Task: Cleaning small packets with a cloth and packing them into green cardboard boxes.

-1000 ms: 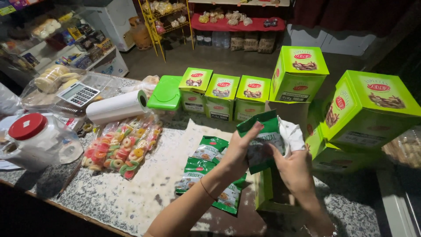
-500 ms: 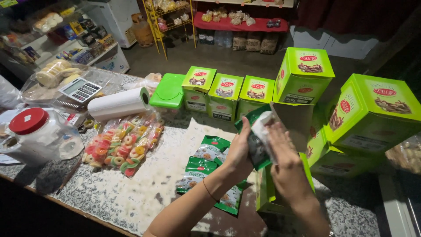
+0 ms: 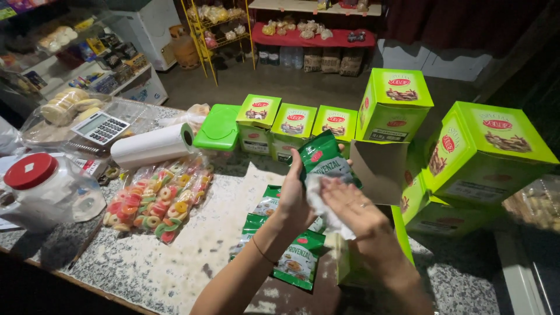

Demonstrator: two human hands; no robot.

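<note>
Wiping green packets at the counter, one in hand, several waiting.

We see the left hand [image 3: 294,198] clamped on a green packet [image 3: 319,158], held upright above the granite counter [image 3: 175,274]. The right hand [image 3: 350,207] presses a white cloth [image 3: 326,213] flat on its face, fingers closed over the cloth. We judge the work partly done: more green packets [image 3: 294,259] lie below on the counter, and the open green box [image 3: 373,169] just beside stands ready. Closed green boxes [image 3: 291,125] line the far edge.
</note>
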